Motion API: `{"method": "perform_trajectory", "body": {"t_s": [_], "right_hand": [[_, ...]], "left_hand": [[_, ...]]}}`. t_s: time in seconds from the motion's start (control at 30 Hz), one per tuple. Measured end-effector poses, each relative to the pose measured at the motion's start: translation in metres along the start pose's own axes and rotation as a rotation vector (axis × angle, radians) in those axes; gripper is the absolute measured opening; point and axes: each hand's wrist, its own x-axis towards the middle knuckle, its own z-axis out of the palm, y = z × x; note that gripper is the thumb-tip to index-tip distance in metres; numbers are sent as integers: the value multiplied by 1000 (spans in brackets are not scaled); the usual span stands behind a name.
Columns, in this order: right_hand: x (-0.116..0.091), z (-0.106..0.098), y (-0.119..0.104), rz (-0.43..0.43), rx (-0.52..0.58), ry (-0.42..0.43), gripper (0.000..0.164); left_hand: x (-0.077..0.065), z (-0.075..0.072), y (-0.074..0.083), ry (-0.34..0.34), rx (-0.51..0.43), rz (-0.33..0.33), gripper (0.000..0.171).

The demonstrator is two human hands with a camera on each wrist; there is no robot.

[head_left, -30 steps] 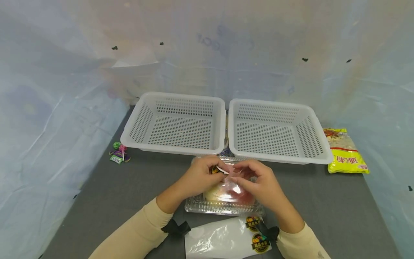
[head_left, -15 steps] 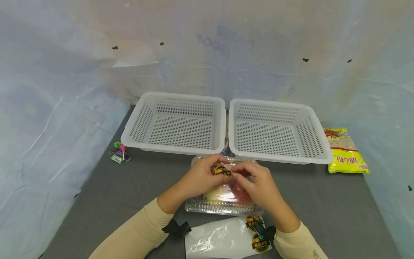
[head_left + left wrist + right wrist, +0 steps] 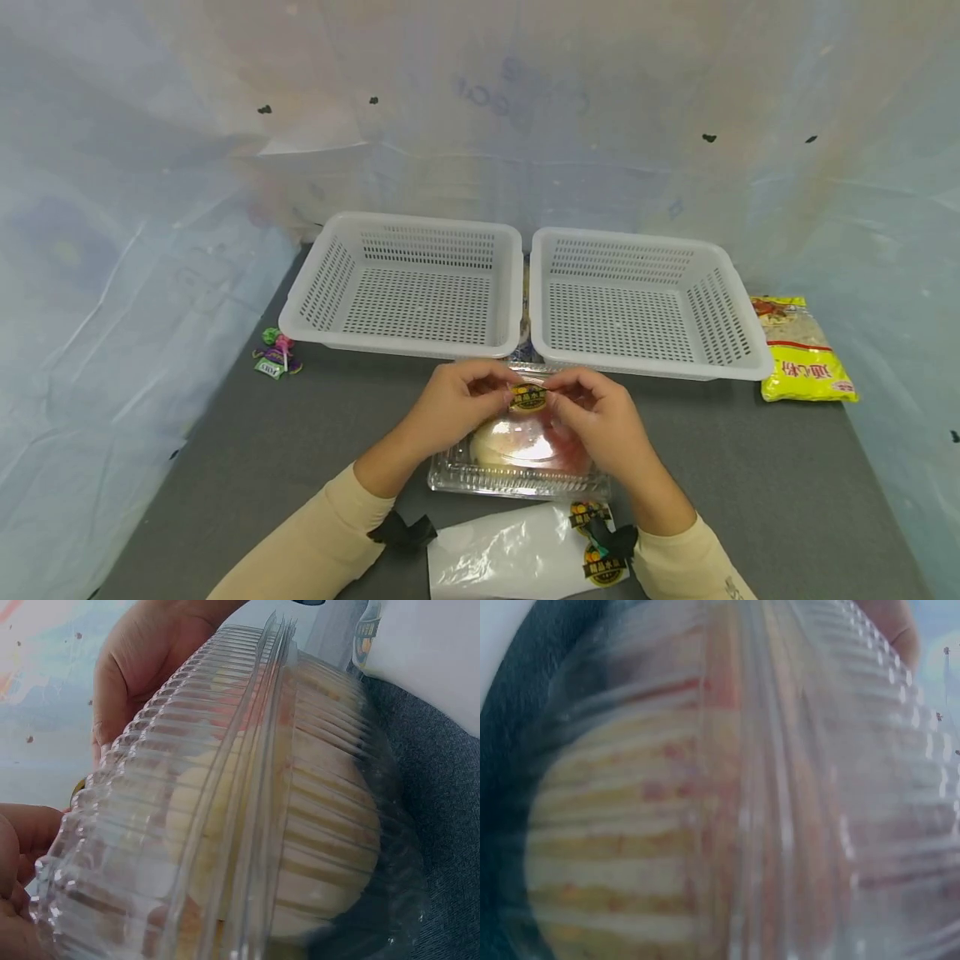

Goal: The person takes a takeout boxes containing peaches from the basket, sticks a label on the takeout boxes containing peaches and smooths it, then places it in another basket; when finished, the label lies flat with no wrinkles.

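A black-and-gold round sticker (image 3: 529, 398) is stretched between both hands, above the lid of a clear plastic clamshell box (image 3: 517, 482). My left hand (image 3: 461, 408) pinches its left edge between thumb and fingers. On the other side, my right hand (image 3: 603, 421) pinches the right edge. Pale yellow and reddish fruit (image 3: 495, 442) shows through the lid. From the left wrist, the ribbed box (image 3: 247, 787) fills most of the view, with part of the left hand (image 3: 22, 877) at its edge. The right wrist view is mostly the box side (image 3: 795, 810), blurred.
Two white perforated baskets (image 3: 401, 346) (image 3: 652, 362) stand side by side behind the box. A white sticker sheet (image 3: 502, 550) with similar round labels lies in front. Wrapped candies (image 3: 276, 354) are at left, a yellow food bag (image 3: 806, 367) at right.
The sticker has turned from edge-on and tilted to flat and face up. My left hand has shifted slightly left, and both hands now hold it by opposite sides.
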Motion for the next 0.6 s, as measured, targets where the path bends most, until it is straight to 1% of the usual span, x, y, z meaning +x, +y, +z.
{"method": "perform_trajectory", "body": {"t_s": [0.13,0.17,0.23,0.33,0.4,0.5,0.6], "right_hand": [[-2,1,-3,41,32,-10,6],[-3,2,-4,48,36,-13,6],[-4,3,-5,54,34,-16,6],[-5,4,-6,61,27,-10,5],[-6,5,-7,71,24,-11,5],[-7,6,-7,82,17,-25,6],[-8,7,-6,77,1,-42,10]], "left_hand": [[-1,0,3,30,13,27,17],[-1,0,3,35,12,25,16],[-2,0,4,38,6,5,17],[-5,1,4,23,-13,-34,21],[-8,1,5,16,0,-47,23],[-12,0,3,21,30,-15,19],[-17,1,2,46,100,53,16]]}}
